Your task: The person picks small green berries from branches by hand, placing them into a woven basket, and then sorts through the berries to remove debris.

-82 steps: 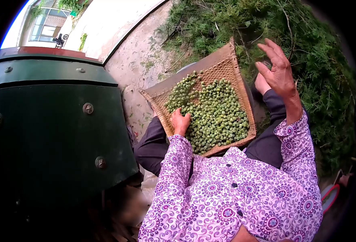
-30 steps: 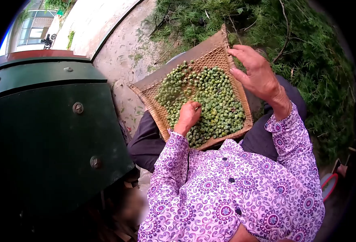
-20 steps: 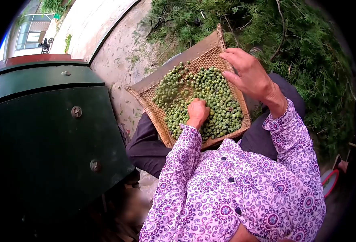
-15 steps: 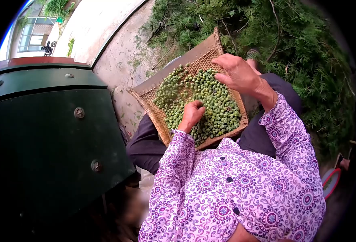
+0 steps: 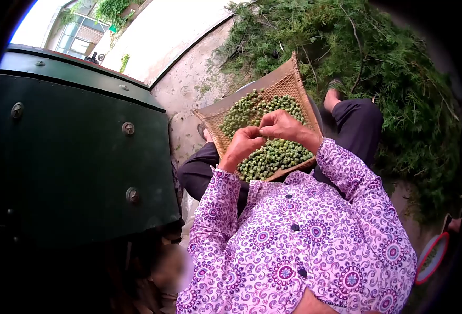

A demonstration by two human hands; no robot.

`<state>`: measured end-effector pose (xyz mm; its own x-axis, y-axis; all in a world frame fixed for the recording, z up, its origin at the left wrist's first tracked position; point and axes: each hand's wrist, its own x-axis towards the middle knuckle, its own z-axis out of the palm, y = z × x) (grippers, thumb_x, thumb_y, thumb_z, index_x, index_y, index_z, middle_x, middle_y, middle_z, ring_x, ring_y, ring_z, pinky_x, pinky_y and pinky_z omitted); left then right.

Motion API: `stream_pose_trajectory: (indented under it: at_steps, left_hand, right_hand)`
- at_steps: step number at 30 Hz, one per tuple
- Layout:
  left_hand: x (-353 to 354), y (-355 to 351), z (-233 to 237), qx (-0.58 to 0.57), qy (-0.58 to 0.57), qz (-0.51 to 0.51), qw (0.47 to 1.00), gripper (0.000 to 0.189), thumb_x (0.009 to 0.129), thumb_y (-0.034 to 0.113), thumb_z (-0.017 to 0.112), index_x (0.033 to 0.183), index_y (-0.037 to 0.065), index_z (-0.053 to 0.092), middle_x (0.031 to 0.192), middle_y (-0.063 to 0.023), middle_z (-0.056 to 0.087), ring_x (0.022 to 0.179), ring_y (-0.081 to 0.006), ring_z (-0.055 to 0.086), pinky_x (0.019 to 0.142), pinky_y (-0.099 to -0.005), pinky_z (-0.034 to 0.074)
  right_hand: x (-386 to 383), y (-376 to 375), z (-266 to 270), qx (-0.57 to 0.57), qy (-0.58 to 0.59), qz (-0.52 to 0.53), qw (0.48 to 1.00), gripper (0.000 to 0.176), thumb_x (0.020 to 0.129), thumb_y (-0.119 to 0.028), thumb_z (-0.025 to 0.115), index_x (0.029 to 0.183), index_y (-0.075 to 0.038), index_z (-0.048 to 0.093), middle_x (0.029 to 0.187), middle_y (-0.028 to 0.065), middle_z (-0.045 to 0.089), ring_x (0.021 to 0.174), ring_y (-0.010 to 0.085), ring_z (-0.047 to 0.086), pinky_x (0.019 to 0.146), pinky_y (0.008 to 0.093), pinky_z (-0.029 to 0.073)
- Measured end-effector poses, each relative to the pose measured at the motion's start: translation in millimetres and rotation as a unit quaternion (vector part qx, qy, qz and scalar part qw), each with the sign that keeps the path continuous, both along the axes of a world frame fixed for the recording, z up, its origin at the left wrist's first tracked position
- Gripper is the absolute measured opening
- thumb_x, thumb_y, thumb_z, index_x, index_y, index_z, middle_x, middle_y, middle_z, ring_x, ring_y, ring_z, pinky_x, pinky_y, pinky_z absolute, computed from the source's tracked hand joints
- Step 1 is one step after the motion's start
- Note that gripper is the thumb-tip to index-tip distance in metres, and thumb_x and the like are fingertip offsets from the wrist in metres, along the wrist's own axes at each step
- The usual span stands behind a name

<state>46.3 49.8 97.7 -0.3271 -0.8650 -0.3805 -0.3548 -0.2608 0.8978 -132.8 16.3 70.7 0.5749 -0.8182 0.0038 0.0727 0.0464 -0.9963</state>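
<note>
My left hand [image 5: 240, 148] and right hand [image 5: 285, 127] meet at the fingertips above small green fruits [image 5: 275, 158] in my woven basket [image 5: 293, 86]. Leafy branches [image 5: 398, 110] lie beyond; a studded green panel [image 5: 79, 157] stands left.

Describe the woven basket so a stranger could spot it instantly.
Right of the big dark green panel, find the spread dark trouser legs. Between them is the woven basket, leafy branches beyond it. Its tan weave, heaped with small round green pieces, marks it out from panel and branches alike.
</note>
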Motion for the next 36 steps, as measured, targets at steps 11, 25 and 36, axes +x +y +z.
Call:
stream_pose_trajectory:
  at_steps: [11,25,36]
  left_hand:
    - [17.6,-4.2,30.2,-0.092,-0.168,-0.077,0.978,0.015,0.076,0.011,0.064,0.087,0.001,0.066,0.067,0.0014,0.061,0.059,-0.0076,0.054,0.057,-0.0223,0.045]
    - [85.6,-42.0,-3.7,-0.085,0.0,0.082,0.993,0.025,0.083,0.014,0.061,0.103,0.0,0.061,0.086,-0.0022,0.063,0.074,-0.0098,0.057,0.067,-0.0246,0.048]
    - [89.2,-45.0,30.8,-0.099,0.02,0.082,0.992,0.027,0.083,0.017,0.061,0.101,-0.004,0.06,0.082,-0.0019,0.062,0.071,-0.0063,0.054,0.063,-0.0208,0.044]
  right_hand:
    - [-14.8,8.4,5.1,0.102,-0.137,-0.088,0.981,0.01,0.083,-0.014,0.06,0.08,-0.005,0.057,0.066,-0.0008,0.056,0.057,0.0057,0.052,0.051,0.0202,0.044]
    - [-19.9,26.3,-93.1,-0.082,0.341,-0.023,0.936,0.018,0.066,-0.012,0.066,0.082,-0.004,0.066,0.072,0.0111,0.064,0.069,0.0243,0.063,0.065,0.0359,0.05]
    - [-4.1,30.4,-85.7,-0.184,0.461,0.032,0.868,0.009,0.065,-0.009,0.055,0.07,-0.002,0.059,0.069,0.0196,0.059,0.068,0.0377,0.057,0.061,0.0456,0.046]
